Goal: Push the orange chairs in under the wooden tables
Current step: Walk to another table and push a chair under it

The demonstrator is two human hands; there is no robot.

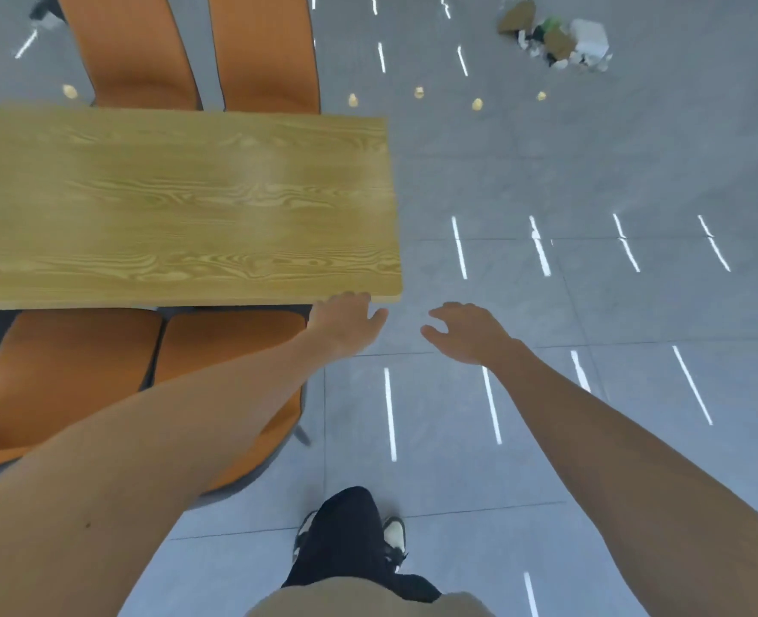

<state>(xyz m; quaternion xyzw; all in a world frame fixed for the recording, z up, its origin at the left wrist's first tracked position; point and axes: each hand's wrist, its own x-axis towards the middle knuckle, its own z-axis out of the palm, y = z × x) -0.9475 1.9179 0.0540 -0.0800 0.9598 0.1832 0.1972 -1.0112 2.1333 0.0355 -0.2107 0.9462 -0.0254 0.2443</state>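
A wooden table (181, 207) fills the upper left of the head view. Two orange chairs stand at its near edge, one (217, 349) on the right and one (61, 376) on the left, their seats partly under the top. Two more orange chairs (266, 51) (132, 51) stand at the far edge. My left hand (346, 322) hovers at the table's near right corner, just right of the nearer chair, fingers apart and holding nothing. My right hand (466, 331) hangs over bare floor to the right, fingers loosely curled and empty.
Grey tiled floor (591, 305) with bright light reflections spreads to the right and toward me. A pile of litter (555, 37) lies at the far right. Small yellowish scraps (419, 92) dot the floor beyond the table. My shoe (395, 534) is below.
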